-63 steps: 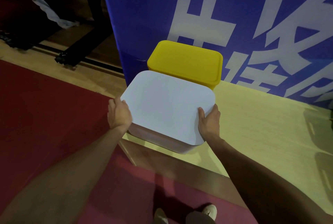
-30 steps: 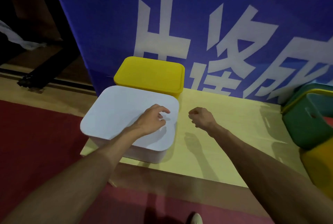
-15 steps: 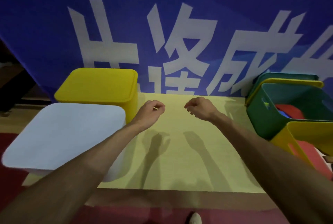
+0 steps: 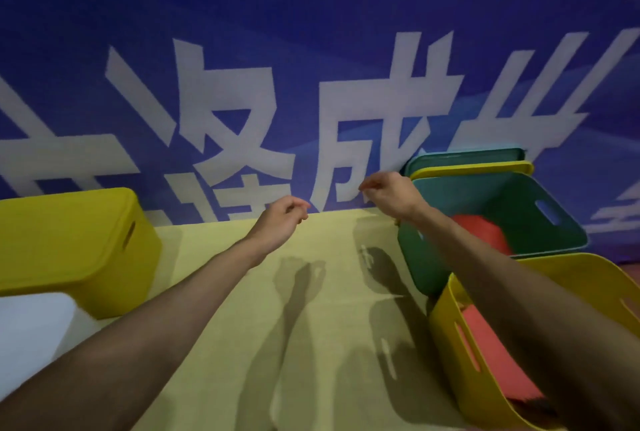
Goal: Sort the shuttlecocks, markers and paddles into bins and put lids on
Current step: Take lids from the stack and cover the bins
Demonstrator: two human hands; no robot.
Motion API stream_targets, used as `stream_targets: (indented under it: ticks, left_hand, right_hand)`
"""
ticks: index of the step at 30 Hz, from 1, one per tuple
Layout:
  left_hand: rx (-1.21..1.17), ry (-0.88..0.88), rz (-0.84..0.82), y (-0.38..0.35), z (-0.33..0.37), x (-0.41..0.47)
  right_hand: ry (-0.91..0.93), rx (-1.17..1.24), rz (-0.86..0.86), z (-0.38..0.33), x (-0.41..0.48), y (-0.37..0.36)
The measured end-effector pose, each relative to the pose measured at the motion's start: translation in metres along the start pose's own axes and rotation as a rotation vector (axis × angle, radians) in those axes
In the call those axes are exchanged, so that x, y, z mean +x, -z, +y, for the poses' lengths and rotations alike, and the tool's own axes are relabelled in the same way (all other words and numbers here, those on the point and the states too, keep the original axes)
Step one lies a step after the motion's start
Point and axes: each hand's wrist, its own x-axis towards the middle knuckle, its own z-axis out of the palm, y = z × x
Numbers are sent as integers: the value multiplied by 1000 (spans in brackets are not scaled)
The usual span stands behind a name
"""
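both hands loosely curled, holding nothing: left hand (image 4: pixel 282 219), right hand (image 4: pixel 388 196)

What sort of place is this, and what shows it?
Probably a sports hall or event venue: a large blue banner with white characters stands behind the table, while an open green bin and an open yellow bin hold what look like red paddles.

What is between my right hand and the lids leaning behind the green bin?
Nothing visible. The right hand is just left of the yellow lid and the green lid behind it; the green bin stands in front, lower.
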Motion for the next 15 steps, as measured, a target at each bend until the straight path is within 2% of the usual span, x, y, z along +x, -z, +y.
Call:
stream_targets:
  ticks: [4, 15]
  left_hand:
    - [-10, -34, -47, -34, 24, 40]
    - [-43, -48, -117, -83, 43, 150]
  right_hand:
    - [-87, 38, 46, 39, 17, 27]
    - [-206, -104, 176, 129, 119, 64]
